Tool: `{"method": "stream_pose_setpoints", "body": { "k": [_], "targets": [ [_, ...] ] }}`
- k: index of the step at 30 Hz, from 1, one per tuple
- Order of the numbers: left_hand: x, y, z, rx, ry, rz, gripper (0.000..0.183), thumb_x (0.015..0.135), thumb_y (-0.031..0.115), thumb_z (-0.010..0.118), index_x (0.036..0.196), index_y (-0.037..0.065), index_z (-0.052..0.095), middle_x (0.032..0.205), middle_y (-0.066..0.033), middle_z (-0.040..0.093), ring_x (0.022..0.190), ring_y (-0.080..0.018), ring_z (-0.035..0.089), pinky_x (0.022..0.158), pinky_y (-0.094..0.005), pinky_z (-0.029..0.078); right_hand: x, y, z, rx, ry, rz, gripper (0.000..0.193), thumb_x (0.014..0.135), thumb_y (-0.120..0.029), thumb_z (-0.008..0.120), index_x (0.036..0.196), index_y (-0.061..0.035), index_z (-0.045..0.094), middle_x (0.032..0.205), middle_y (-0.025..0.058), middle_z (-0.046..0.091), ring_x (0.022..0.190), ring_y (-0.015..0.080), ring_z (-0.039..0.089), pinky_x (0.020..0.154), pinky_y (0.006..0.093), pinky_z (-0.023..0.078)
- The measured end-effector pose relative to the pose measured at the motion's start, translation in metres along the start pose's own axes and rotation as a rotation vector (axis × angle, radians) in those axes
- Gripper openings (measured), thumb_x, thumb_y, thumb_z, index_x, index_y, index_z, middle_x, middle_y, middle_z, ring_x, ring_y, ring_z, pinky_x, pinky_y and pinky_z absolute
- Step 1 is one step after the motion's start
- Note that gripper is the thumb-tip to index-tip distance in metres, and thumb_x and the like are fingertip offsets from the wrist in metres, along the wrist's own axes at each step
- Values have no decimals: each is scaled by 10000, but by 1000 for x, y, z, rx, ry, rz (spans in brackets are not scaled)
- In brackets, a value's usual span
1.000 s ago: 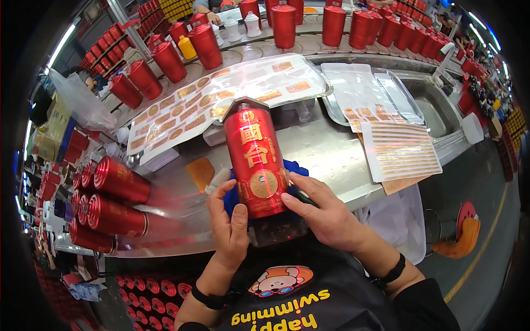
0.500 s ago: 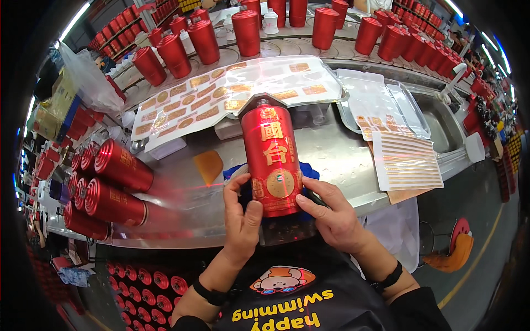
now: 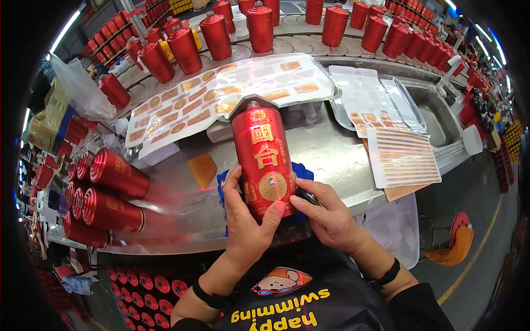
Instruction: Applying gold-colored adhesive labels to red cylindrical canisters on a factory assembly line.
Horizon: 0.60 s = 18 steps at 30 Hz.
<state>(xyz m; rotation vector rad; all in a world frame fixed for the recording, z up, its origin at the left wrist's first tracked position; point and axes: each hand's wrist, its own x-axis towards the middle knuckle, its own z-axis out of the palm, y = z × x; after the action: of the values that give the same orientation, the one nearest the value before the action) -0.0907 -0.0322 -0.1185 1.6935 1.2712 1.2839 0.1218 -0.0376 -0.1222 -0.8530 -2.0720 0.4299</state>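
Note:
A glossy red bottle [image 3: 271, 149] with gold characters and a round gold emblem lies in front of me, its neck pointing away. My left hand [image 3: 248, 220] is wrapped round its lower left side, the thumb laid across the front near the base. On the other side, my right hand [image 3: 327, 212] presses thumb and fingers against the lower right edge. A dark slim object, partly hidden, shows under the right fingers. The bottle's neck rests in a notched metal holder [image 3: 251, 100]. Beneath the bottle a blue cloth [image 3: 301, 171] peeks out on both sides.
Behind the bottle lies a white sheet of gold labels [image 3: 190, 102]; a sheet of gold strips [image 3: 403, 158] is at right. Several red bottles [image 3: 118, 171] lie at left. More stand on a curved conveyor [image 3: 298, 38]. A sink [image 3: 433, 113] and a tan scraper-like piece [image 3: 203, 171] are near.
The bottle has shifted slightly left in view, and my left hand has wrapped further round it, its thumb now on the front. Bottles on the conveyor have moved along.

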Motion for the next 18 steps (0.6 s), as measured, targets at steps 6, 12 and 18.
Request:
{"method": "stream_pose_setpoints", "body": {
  "k": [6, 12, 18],
  "targets": [
    [0, 4, -1, -103, -44, -33, 905, 869, 271, 751, 1508, -47, 196, 1457, -235, 357, 1352, -318, 416, 1147, -428, 335, 1, 1, -2, 15, -1, -2, 630, 766, 137, 625, 1351, -97, 631, 1405, 235, 523, 1254, 409, 554, 1052, 457, 463],
    [2, 1, -7, -303, -68, -114, 898, 884, 233, 750, 1527, -25, 179, 1462, -194, 355, 1350, -278, 403, 1145, -411, 335, 3, 2, -3, 33, 14, -2, 633, 765, 139, 625, 1352, -97, 631, 1389, 236, 532, 1245, 414, 560, 1048, 456, 466],
    [3, 9, -4, -308, -86, -140, 896, 914, 258, 744, 1540, -2, 158, 1475, -179, 337, 1357, -259, 384, 1145, -396, 333, 6, 3, -4, 10, 17, -9, 625, 774, 141, 620, 1346, -111, 639, 1381, 231, 538, 1225, 401, 573, 1038, 454, 470]
  ]
}}
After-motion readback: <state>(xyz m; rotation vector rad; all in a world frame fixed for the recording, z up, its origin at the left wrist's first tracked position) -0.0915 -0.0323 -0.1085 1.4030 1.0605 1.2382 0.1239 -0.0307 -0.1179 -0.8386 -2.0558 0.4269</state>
